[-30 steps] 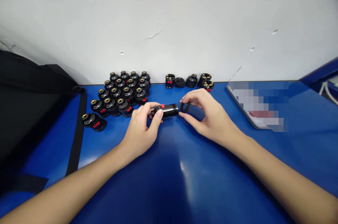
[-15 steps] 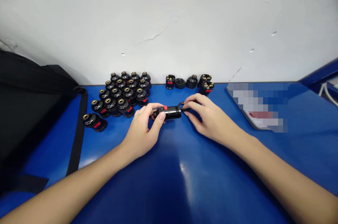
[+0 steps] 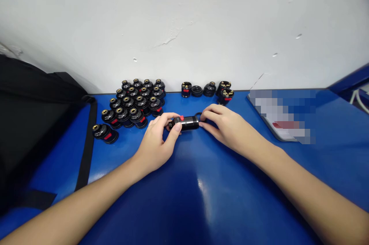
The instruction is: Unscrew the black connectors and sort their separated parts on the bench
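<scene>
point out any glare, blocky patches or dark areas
Head view: pale glare streaks the blue table; a highlight gleams on the black tube; square blocks mask much of the flat item at right; the black bag shows little detail.

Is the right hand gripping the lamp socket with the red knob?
No, the left hand grips the lamp socket, while the right hand pinches a black ring.

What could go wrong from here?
1. Ring slip: the right hand pinches the thin black ring by its fingertips, so it might drop.
2. Misalignment: fingers partly hide the ring beside the open end of the glossy black cylinder with a red tab; it could go on crooked.
3. Knock-over: the left hand sits close to the black, gold-topped parts.
</scene>
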`<state>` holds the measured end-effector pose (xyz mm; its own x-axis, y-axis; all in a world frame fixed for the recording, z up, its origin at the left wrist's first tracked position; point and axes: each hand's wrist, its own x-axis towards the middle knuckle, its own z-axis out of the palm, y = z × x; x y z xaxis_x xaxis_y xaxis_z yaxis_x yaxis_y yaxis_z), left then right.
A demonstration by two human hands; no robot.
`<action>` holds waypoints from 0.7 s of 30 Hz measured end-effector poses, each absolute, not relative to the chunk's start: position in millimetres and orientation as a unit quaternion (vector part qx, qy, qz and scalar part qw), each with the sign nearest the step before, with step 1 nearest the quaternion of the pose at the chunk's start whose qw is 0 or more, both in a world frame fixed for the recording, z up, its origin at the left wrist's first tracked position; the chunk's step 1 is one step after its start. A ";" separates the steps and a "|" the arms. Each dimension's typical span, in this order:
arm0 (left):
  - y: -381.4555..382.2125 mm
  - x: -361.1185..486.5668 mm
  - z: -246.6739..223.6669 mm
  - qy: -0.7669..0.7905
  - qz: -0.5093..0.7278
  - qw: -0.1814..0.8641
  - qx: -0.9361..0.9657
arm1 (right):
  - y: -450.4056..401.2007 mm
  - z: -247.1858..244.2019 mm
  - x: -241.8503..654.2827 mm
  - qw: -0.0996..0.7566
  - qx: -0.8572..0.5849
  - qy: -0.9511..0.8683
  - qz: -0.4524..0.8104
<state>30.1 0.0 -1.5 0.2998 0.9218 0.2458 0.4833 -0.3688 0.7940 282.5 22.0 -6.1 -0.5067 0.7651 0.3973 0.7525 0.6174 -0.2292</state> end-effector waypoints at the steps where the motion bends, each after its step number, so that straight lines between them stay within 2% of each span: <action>1: -0.1 30.0 -1.6 0.470 0.358 0.306 0.746 | 22.3 -5.6 282.9 0.230 -0.440 -0.868 0.011; 7: -0.2 29.7 -1.9 0.473 0.357 0.310 0.744 | 25.6 -0.2 284.2 0.226 -0.470 -0.853 0.001; 13: -0.1 30.0 -1.1 0.474 0.355 0.310 0.744 | 52.2 18.3 276.7 0.271 -0.486 -0.822 -0.117; 21: -0.3 29.9 -1.3 0.475 0.357 0.316 0.740 | 92.9 23.5 264.9 0.220 -0.539 -0.800 -0.142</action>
<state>29.9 -0.3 -1.3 0.2950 0.9277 0.2287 0.4775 -0.3504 0.8057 264.9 92.9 23.5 -0.3218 0.8004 0.5059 0.9258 0.3780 -0.0092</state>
